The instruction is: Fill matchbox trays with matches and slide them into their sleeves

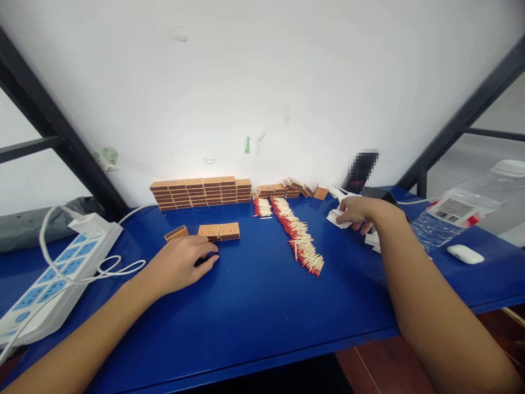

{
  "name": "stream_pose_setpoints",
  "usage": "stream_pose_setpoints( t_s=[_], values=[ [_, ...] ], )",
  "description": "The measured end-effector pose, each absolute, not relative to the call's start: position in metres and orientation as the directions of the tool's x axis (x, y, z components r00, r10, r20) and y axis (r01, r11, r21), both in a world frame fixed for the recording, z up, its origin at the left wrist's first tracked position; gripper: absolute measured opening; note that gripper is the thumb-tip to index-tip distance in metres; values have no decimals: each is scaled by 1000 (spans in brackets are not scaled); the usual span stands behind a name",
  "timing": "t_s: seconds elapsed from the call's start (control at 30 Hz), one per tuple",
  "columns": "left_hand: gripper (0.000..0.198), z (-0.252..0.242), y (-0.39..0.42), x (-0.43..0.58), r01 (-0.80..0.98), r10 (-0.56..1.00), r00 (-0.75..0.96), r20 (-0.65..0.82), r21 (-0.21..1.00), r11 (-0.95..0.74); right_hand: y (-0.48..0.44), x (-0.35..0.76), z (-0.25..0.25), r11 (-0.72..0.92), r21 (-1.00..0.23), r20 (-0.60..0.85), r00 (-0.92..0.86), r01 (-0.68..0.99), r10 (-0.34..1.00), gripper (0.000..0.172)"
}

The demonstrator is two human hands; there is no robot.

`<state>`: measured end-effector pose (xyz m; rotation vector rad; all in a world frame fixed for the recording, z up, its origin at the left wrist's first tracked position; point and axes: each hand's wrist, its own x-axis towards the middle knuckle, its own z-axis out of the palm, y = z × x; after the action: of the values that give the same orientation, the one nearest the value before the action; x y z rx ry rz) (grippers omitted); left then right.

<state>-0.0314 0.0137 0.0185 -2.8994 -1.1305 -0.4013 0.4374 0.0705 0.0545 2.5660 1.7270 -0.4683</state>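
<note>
My left hand [184, 262] lies on the blue table [246, 306], its thumb and fingers apart with nothing seen between them. Just beyond its knuckles is a tilted matchbox [176, 233], partly hidden by the hand. Two more matchboxes [219, 231] lie end to end by the fingertips. At the right, my right hand [356, 212] has its fingers bent down onto a small white matchbox tray [337, 219], pinching it. Another white piece [372, 241] lies below that hand, partly behind the forearm. Red-tipped matches [299, 235] form a long row between the hands.
Stacked matchboxes [200, 192] stand along the wall, with looser ones [293, 189] to their right. A shorter match row [262, 208] lies nearby. A power strip [61, 273] with cables is at left; a plastic bottle [459, 208] and white earphone case [465, 254] are at right.
</note>
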Motion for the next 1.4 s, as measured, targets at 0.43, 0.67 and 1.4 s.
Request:
stream_pose_setpoints(
  t_s=[0.43,0.67,1.4],
  values=[
    [28,17,13,-29,669,665,707,241,79,-739,47,403,90,-32,-402,-8,31,915,999,45],
    [27,13,8,-24,642,628,688,364,96,-760,10,307,77,528,-521,69,-583,671,809,33],
    [18,10,-13,-8,581,612,732,299,194,-790,44,304,39,490,-570,195,-470,660,861,16]
  ],
)
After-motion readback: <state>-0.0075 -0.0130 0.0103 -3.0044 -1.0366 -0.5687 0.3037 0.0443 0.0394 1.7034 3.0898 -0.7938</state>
